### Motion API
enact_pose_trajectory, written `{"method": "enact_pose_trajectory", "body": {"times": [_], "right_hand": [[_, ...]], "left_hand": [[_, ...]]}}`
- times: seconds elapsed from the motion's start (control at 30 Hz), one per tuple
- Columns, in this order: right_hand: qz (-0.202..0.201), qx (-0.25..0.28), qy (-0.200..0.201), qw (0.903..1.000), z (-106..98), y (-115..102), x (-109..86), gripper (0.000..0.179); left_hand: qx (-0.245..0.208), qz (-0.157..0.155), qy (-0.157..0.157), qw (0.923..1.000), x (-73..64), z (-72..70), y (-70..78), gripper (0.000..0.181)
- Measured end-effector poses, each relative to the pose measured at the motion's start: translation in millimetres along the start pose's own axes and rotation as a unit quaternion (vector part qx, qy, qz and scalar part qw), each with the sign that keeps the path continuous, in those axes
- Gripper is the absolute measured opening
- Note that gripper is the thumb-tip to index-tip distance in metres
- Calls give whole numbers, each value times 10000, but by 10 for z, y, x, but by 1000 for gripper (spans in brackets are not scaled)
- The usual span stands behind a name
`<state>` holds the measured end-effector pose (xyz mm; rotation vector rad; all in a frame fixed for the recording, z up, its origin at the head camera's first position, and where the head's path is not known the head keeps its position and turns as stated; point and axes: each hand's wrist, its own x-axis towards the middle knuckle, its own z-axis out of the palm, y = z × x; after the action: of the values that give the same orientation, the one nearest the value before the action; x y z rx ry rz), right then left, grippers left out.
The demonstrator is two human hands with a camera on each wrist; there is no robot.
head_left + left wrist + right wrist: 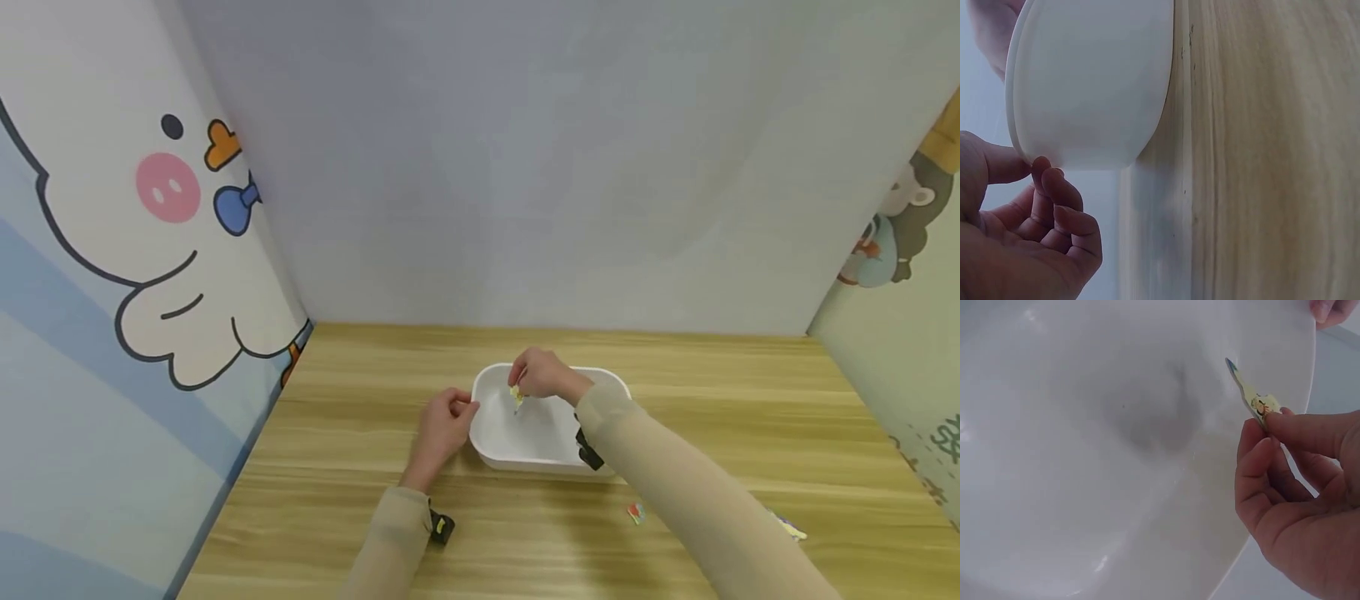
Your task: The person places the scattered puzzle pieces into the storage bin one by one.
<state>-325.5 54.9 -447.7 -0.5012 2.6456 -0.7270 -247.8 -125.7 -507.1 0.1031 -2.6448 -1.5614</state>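
The small pale-yellow cutout (1250, 394) is in the right hand (543, 374), pinched by its wider end between thumb and fingers, its narrow bluish tip pointing away from the palm. It hangs over the inside of the white tub (536, 433), toward the tub's left end and near the left hand (442, 429), which pinches the rim there from outside, thumb and fingers together on the lip. Fingertips cover part of the cutout, so its printed drawing is hard to make out. The right sleeve (697, 492) crosses the tub's right front corner and hides it; the same sleeve partly covers a blue-and-yellow piece (789, 527) on the table (360, 433). A red-and-blue piece (636, 512) lies whole in front of the tub, just beside that sleeve, too small to read. In the left wrist view the other hand is cut off behind the tub. The tub's raised rim runs round the held cutout, with bare white floor below it. Wood shows on both sides of the tub and in a narrower strip behind it, up to the grey wall (525, 167); the table's near edge is out of frame.
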Motion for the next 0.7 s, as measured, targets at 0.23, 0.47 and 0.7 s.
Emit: {"method": "enact_pose_trajectory", "body": {"times": [0.23, 0.47, 0.7], "right_hand": [[76, -84, -16, 9999, 111, -156, 52, 16], [157, -274, 117, 9994, 170, -234, 89, 17], [263, -526, 9, 9983, 211, -288, 128, 17]], "left_hand": [[26, -115, -46, 9999, 2, 2, 2, 18], [57, -116, -73, 9999, 13, -5, 5, 18], [-14, -97, -104, 9999, -5, -23, 26, 16]]}}
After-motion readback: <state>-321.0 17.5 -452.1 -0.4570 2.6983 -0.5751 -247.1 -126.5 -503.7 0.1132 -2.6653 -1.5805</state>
